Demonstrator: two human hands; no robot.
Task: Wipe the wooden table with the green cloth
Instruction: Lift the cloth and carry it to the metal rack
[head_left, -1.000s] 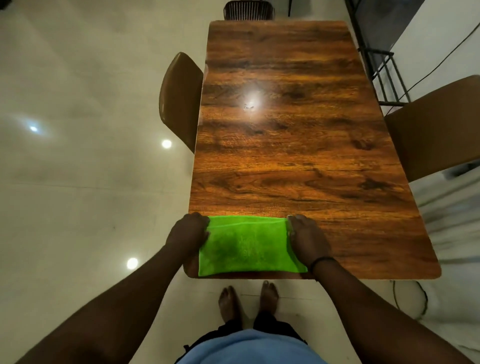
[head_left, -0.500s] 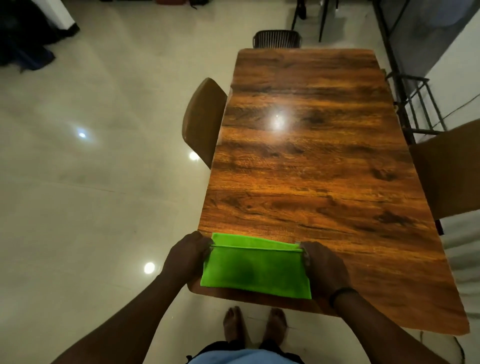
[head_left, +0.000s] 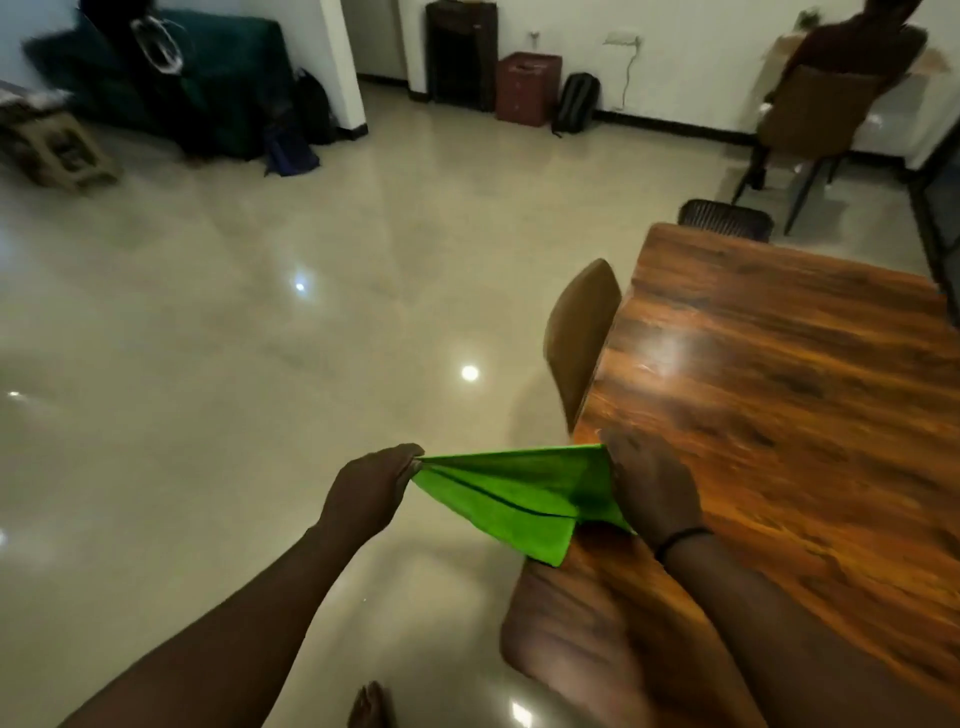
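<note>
Home dining room: wooden table (head_left: 779, 395), chairs (head_left: 582, 338).

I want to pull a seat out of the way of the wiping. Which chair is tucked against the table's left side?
The brown curved-back chair, its back touching the wooden table edge just beyond the green cloth. The dark chair sits at the far end.

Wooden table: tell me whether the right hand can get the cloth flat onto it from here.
Probably yes. The right hand already rests over the wooden table edge, gripping the green cloth; nothing lies on the bare wood beside it.
</note>
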